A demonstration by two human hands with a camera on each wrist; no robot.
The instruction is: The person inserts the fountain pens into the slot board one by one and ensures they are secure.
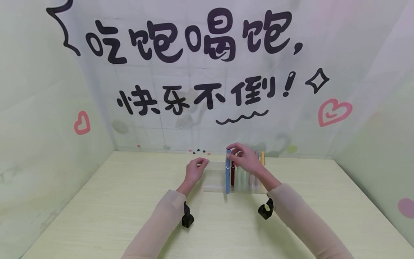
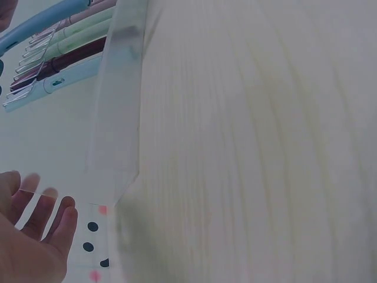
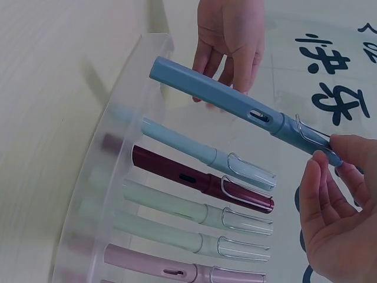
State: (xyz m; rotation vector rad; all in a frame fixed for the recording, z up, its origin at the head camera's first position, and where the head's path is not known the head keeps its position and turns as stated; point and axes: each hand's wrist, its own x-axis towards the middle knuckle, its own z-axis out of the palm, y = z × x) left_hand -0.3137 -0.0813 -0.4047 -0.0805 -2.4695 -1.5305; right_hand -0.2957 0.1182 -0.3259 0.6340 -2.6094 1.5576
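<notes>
My right hand pinches a blue fountain pen by its capped, clip end, between thumb and fingertips. In the head view the pen stands upright before a clear pen stand; the right wrist view shows it apart from the pens there. My left hand holds the stand's left edge, with the thin clear panel between thumb and fingers. A light blue pen, a dark red pen, two pale green pens and a pink pen sit side by side in the stand.
The stand is on a pale wood-grain table, near the printed back curtain. A yellow pen shows at the stand's right end. Black wrist cameras hang below both sleeves.
</notes>
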